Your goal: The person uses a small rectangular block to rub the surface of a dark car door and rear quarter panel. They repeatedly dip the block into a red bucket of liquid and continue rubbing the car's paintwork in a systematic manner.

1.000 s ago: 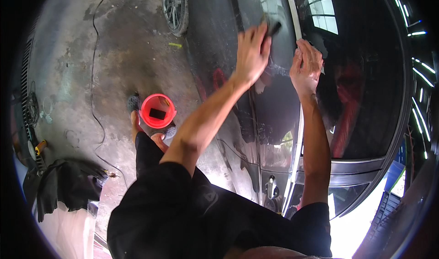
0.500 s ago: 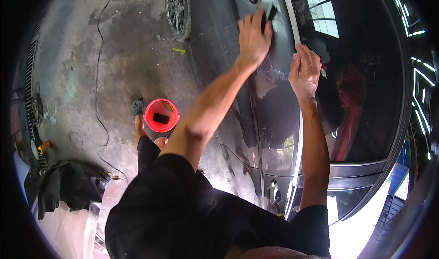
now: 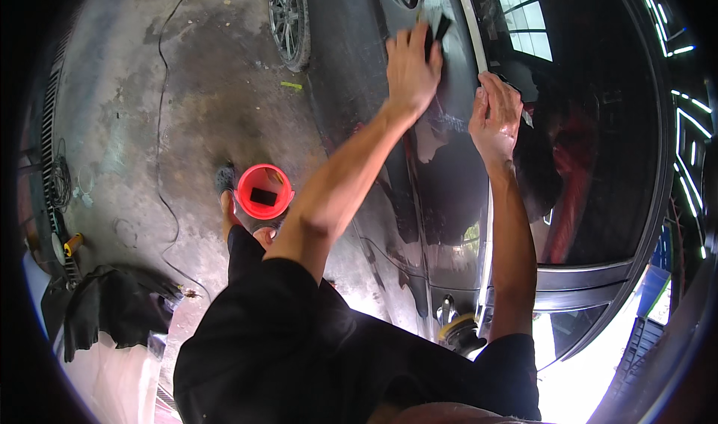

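Note:
My left hand is closed round a black block, pressed to the dark grey car's door panel. A pale wet smear lies on the paint just past the block. To the right, my right hand rests at the pale window strip, fingers bent over towards the dark glass. No object shows in it, though its palm is partly hidden. Close to my body, by the door handle, a round yellow and black tool shows in part beside my shirt.
A red bucket with a dark block inside stands by my feet. A wheel is at the far side. Left of it, a black cable crosses the stained concrete. Black cloth lies at the lower left.
My left hand and the block have shifted slightly left and nearer along the panel. More of the yellow and black tool has come into view by the handle. My right hand stays put.

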A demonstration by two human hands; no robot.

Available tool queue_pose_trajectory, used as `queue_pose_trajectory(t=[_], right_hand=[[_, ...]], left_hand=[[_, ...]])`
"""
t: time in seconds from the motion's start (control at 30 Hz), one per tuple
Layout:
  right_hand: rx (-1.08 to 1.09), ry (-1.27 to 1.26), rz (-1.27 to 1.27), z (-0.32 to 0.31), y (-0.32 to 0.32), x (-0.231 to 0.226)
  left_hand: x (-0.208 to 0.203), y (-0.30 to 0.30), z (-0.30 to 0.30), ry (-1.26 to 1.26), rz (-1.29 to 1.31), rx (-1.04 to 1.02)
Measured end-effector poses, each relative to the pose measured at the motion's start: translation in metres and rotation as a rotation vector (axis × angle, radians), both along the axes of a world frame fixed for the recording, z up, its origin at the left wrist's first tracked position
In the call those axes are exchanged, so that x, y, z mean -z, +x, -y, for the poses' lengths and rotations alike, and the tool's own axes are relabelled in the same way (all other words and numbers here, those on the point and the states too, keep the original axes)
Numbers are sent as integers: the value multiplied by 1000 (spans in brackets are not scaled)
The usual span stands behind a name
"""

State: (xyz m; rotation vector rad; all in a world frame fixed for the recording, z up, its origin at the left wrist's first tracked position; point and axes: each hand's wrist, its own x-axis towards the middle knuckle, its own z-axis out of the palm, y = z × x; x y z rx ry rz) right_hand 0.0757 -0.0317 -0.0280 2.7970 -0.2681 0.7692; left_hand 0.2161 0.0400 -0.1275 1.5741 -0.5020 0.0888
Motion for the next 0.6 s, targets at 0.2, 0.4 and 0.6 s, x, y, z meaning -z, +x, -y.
queue_pose_trajectory(t=[0.2,0.4,0.6], right_hand=[[-22,13,8,1,4,0],[-7,94,26,2,-3,2],[-105,148,60,2,0,-1]], left_hand=[[-27,54,35,41,-31,-67],[-10,-17,5,27,-44,32],[-33,53,33,37,15,-90]])
